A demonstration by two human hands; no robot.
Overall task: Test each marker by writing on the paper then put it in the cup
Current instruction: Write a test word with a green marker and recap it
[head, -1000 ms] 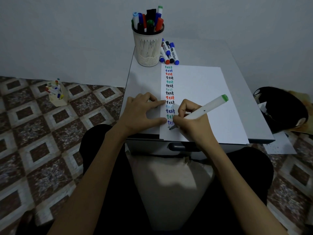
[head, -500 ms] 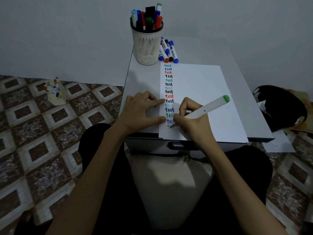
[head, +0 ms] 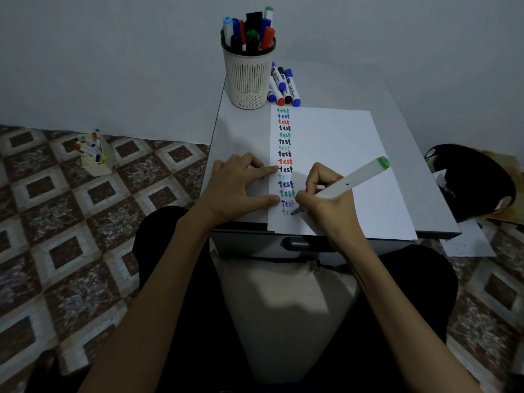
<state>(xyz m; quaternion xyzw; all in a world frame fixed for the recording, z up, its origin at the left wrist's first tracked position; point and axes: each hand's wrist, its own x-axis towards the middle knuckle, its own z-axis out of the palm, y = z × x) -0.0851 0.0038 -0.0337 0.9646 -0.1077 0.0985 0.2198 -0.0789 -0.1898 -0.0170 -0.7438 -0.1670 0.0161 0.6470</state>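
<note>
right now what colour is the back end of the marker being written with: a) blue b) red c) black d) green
d: the marker gripped in the right hand has a green back end, and its tip rests on the paper.

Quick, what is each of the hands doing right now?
Left hand: open, fingertips pressing the edge of the white paper sheet.
Right hand: gripping the white marker with the green end, tip on the paper.
</note>
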